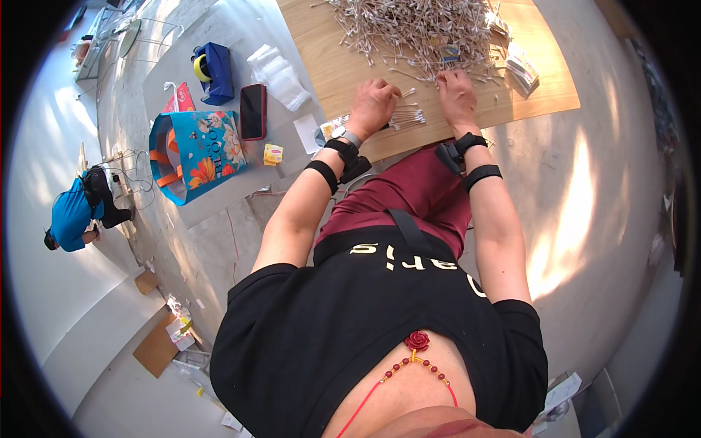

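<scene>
A big loose heap of cotton swabs (416, 33) covers the far part of the wooden table (540, 44). My left hand (372, 108) is at the near side of the table, its fingers curled in; a swab or two stick out from the fingertips. Just beside it, a small row of cotton swabs (407, 117) lies roughly lined up. My right hand (457, 98) reaches to the heap's near edge with bent fingers drawn together. Whatever is between those fingertips is too small to make out. Both wrists wear black straps with dark devices.
Right of the heap stands a clear pack (521, 70) of swabs. On the grey table at left are clear plastic bags (277, 77), a phone (253, 112), a blue tape dispenser (213, 73), a floral bag (196, 155) and a small yellow box (273, 154). A person (77, 212) bends over far left.
</scene>
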`<move>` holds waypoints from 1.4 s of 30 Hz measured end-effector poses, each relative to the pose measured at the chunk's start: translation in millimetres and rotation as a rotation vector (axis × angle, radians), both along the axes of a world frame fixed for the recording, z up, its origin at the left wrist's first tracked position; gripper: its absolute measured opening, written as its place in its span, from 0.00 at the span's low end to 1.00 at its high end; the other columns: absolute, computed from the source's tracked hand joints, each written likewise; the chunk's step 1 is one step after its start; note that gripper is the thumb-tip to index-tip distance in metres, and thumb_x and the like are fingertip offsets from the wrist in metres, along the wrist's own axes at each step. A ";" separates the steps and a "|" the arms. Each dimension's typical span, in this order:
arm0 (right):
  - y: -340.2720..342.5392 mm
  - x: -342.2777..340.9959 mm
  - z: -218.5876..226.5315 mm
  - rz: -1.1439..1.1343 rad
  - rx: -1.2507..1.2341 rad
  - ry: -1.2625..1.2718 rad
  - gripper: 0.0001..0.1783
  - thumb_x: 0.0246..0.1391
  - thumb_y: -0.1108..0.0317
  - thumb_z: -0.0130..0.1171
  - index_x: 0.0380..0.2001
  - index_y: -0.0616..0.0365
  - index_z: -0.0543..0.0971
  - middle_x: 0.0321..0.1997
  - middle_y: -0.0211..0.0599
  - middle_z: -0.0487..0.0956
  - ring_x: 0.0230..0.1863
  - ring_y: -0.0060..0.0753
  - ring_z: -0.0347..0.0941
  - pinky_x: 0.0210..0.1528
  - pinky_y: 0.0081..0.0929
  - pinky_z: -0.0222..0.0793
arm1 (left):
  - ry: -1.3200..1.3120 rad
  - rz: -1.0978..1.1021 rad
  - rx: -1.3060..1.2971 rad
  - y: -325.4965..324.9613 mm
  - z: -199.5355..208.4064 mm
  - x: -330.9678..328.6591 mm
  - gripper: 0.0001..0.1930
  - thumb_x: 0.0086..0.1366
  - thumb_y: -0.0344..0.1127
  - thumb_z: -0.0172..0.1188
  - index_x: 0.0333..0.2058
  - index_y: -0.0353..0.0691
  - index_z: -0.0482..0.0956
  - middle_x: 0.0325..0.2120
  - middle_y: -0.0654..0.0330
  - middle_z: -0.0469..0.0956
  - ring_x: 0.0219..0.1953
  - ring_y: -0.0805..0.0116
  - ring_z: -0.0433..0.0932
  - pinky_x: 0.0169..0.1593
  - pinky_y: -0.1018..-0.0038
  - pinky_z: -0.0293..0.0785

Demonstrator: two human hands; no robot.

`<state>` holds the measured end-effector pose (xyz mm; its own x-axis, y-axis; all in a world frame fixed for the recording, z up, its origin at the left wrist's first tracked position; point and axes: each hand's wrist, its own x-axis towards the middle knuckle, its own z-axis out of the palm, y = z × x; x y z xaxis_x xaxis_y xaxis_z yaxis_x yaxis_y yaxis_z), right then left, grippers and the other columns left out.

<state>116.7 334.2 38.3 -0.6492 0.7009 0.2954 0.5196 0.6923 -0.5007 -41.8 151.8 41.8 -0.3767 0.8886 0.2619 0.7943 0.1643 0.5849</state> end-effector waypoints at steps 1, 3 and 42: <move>-0.1 0.9 -0.2 0.007 0.007 -0.027 0.06 0.57 0.66 0.68 0.39 0.48 0.86 0.44 0.34 0.81 0.52 0.45 0.77 0.53 0.44 0.72 | -0.001 -0.011 -0.002 -1.8 -0.6 1.7 0.08 0.64 0.32 0.62 0.39 0.47 0.88 0.36 0.56 0.82 0.46 0.51 0.78 0.52 0.57 0.73; -0.2 2.8 -0.5 0.021 0.021 -0.082 0.06 0.58 0.65 0.68 0.39 0.47 0.85 0.46 0.34 0.80 0.53 0.45 0.77 0.54 0.45 0.71 | -0.019 -0.020 0.000 -4.4 -1.8 4.2 0.07 0.64 0.32 0.62 0.39 0.47 0.88 0.37 0.57 0.82 0.47 0.52 0.78 0.53 0.57 0.72; -16.1 -13.7 14.4 0.264 -0.084 0.193 0.05 0.62 0.65 0.66 0.37 0.52 0.85 0.43 0.35 0.85 0.46 0.47 0.81 0.50 0.42 0.73 | -0.100 0.114 0.117 -37.8 14.1 32.5 0.12 0.61 0.30 0.67 0.44 0.43 0.84 0.44 0.54 0.78 0.51 0.50 0.75 0.56 0.57 0.69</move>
